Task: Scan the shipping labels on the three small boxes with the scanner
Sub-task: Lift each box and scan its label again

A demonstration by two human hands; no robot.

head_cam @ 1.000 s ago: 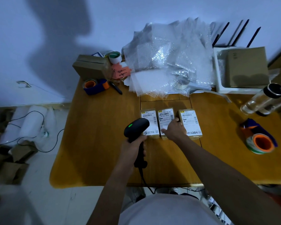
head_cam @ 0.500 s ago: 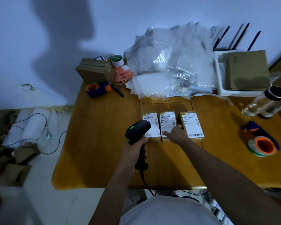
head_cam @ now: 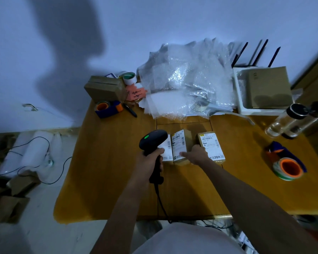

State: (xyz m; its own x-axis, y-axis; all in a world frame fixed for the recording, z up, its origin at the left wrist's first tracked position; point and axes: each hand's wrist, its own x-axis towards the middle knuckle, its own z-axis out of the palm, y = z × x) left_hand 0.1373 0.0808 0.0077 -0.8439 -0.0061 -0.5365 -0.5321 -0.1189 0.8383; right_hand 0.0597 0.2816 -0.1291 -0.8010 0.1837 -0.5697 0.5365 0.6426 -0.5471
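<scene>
Gripping the scanner [head_cam: 153, 142] upright, the left hand [head_cam: 148, 163] aims it at the boxes mid-counter [head_cam: 108, 171]. The right hand [head_cam: 197, 154] now grasps the middle box [head_cam: 180, 146], tilted and shifted left since earlier; the right box [head_cam: 210, 146] lies apart.

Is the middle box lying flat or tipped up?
Tipped up. The middle box leans on one edge, its brown side showing, with the right hand holding it.
</scene>
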